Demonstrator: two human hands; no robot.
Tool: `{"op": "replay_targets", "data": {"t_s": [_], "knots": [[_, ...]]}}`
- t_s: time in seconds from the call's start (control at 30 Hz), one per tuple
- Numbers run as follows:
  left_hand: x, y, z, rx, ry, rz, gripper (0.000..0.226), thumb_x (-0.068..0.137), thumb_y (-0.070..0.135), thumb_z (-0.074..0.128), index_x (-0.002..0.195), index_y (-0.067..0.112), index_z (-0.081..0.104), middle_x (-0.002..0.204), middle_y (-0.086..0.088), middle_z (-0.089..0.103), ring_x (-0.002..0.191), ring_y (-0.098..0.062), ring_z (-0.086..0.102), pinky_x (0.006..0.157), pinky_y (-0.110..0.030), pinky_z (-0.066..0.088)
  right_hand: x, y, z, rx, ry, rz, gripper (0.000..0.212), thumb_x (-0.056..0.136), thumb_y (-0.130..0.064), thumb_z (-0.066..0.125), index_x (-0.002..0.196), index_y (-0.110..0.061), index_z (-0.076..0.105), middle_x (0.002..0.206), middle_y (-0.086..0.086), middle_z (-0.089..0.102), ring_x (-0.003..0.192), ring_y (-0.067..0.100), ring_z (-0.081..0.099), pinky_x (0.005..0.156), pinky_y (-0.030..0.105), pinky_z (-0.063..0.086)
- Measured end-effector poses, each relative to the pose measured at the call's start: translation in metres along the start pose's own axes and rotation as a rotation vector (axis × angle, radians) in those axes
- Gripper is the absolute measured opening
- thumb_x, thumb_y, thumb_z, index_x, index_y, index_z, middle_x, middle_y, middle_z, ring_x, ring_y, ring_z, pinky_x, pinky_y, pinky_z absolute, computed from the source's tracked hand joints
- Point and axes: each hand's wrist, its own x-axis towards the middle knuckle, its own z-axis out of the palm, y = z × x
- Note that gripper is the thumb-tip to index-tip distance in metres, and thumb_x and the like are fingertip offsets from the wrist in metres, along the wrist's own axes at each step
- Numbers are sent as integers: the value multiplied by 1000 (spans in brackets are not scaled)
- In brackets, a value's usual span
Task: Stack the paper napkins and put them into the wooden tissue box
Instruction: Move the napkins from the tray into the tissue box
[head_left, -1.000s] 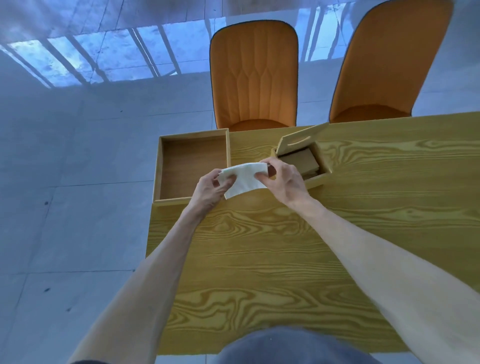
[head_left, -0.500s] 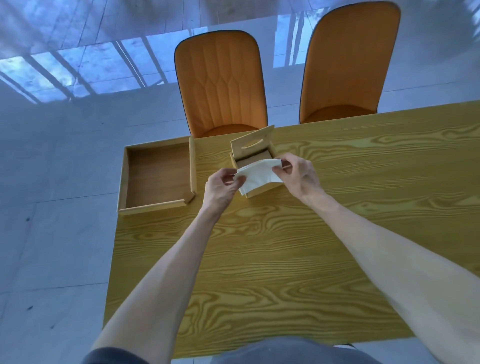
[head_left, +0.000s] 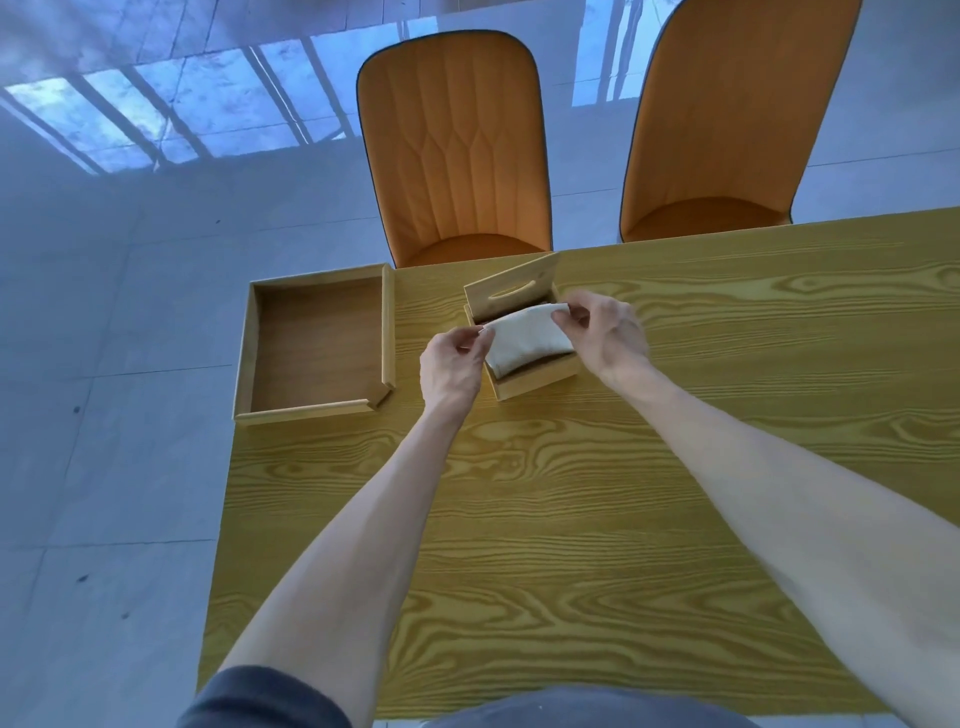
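Observation:
A white stack of paper napkins (head_left: 530, 338) sags between both hands, right over the open wooden tissue box (head_left: 540, 382). My left hand (head_left: 452, 366) pinches its left end, and my right hand (head_left: 605, 332) pinches its right end. The box's hinged lid (head_left: 511, 291), with a slot in it, stands tilted up at the back. The napkins' lower edge dips into the box opening; the box's inside is mostly hidden behind them.
A shallow wooden tray (head_left: 311, 348) holding nothing lies at the table's far left corner, left of the box. The yellow wood-grain table (head_left: 571, 519) ends at its left edge just past the tray. Two orange chairs (head_left: 457, 150) (head_left: 727, 114) stand behind the table.
Both hands have carried the napkins rightward from beside the tray to over the open box and lowered them toward its opening. The camera view has shifted too.

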Motion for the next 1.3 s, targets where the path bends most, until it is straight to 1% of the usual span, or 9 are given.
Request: {"op": "replay_targets", "data": {"t_s": [0.27, 0.43, 0.53, 0.63, 0.73, 0.87, 1.0, 1.17, 1.3], "knots": [[5, 4, 14, -8, 154, -91, 16, 88, 39, 68, 96, 25, 72, 91, 10, 70, 86, -12, 66, 69, -26, 46, 16, -7, 18, -80, 89, 59, 23, 93, -33, 64, 108, -16, 71, 103, 5, 74, 92, 24, 69, 66, 27, 47], [10, 4, 17, 32, 181, -119, 28, 89, 37, 70, 110, 22, 59, 89, 10, 66, 78, -14, 64, 68, -28, 48, 20, -7, 29, -85, 116, 113, 37, 87, -21, 72, 122, -19, 59, 113, 8, 67, 100, 26, 66, 77, 37, 56], [11, 5, 19, 32, 169, -136, 36, 89, 38, 69, 117, 21, 54, 92, 8, 66, 72, -13, 61, 63, -28, 44, 21, -2, 31, -60, 113, 161, 46, 86, -20, 74, 127, -18, 54, 116, 8, 64, 100, 24, 64, 75, 32, 51], [8, 6, 19, 8, 143, -131, 40, 90, 39, 68, 122, 22, 53, 98, 5, 66, 69, -9, 58, 59, -27, 41, 20, 5, 28, -19, 105, 192, 43, 87, -22, 73, 126, -17, 55, 107, 4, 69, 94, 21, 66, 69, 27, 47], [3, 1, 16, -22, 74, -114, 44, 89, 24, 67, 130, 22, 50, 104, 3, 64, 68, -1, 56, 55, -22, 43, 15, 9, 26, -15, 87, 192, 37, 89, -24, 71, 123, -17, 59, 105, 4, 73, 92, 21, 69, 66, 25, 46], [1, -4, 15, 38, 42, -117, 59, 85, 11, 67, 138, 23, 43, 107, 3, 63, 76, -15, 64, 60, -28, 48, 6, 10, 25, -23, 80, 174, 35, 90, -24, 69, 122, -17, 59, 103, 3, 74, 91, 22, 70, 66, 25, 47], [7, 1, 23, 182, 98, -131, 58, 86, 12, 68, 137, 23, 42, 99, 5, 61, 92, -26, 68, 79, -42, 57, -2, 13, 18, 9, 41, 153, 41, 91, -37, 66, 126, -18, 57, 105, 2, 73, 92, 22, 69, 70, 28, 52], [13, 10, 14, 180, 72, -106, 54, 89, 28, 68, 137, 23, 44, 107, 1, 65, 99, -26, 65, 83, -42, 55, 4, 15, -1, 108, 114, 101, 40, 98, -43, 53, 123, -13, 60, 107, 7, 73, 87, 22, 69, 66, 30, 53], [14, 23, -6, 66, 125, 77, 38, 96, 40, 56, 131, 28, 54, 114, 0, 65, 100, -18, 62, 86, -41, 54, 19, -4, -21, 295, 187, 112, 40, 102, -43, 43, 122, -13, 61, 100, 6, 73, 83, 23, 71, 64, 32, 56]]}}
